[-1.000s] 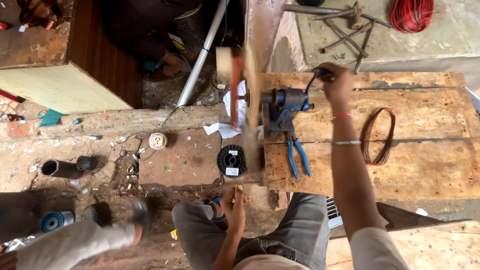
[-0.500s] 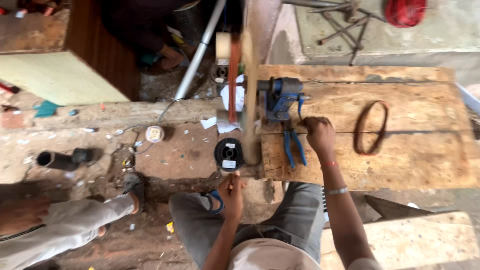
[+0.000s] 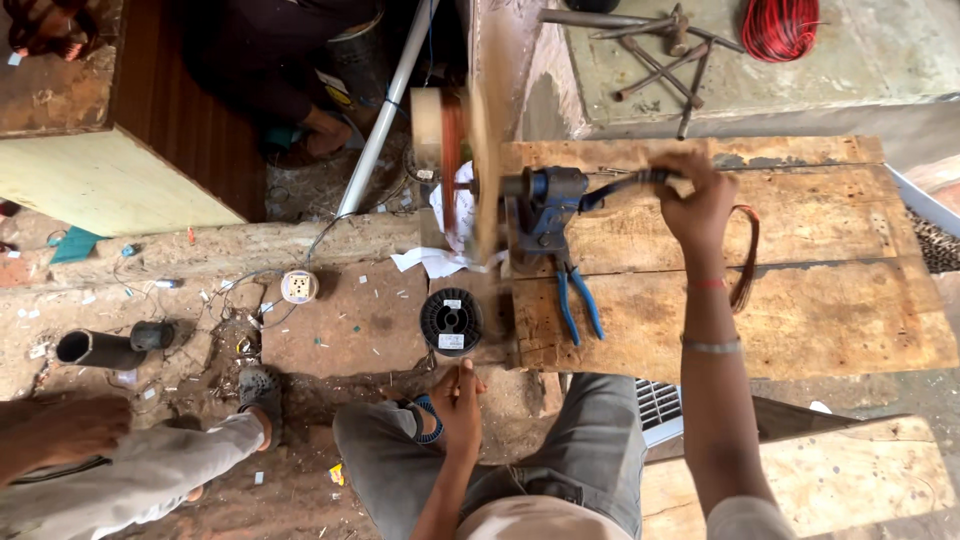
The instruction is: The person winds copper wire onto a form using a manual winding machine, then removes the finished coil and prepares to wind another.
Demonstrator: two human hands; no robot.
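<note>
Head view: blue pliers (image 3: 577,303) lie beside winder (image 3: 540,212), spool (image 3: 451,322).

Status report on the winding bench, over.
Right hand gripping crank handle of blue winder, spool blurred. Left hand pinched low near black wire reel. Blue pliers lie beside winder, clear of crank.

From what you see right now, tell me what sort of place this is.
Probably a small, rough repair or coil-winding workshop. A blue hand-cranked winder is fixed to a worn plank bench, blue-handled pliers lie on it, and a black wire spool sits on the dirt floor among scraps.
</note>
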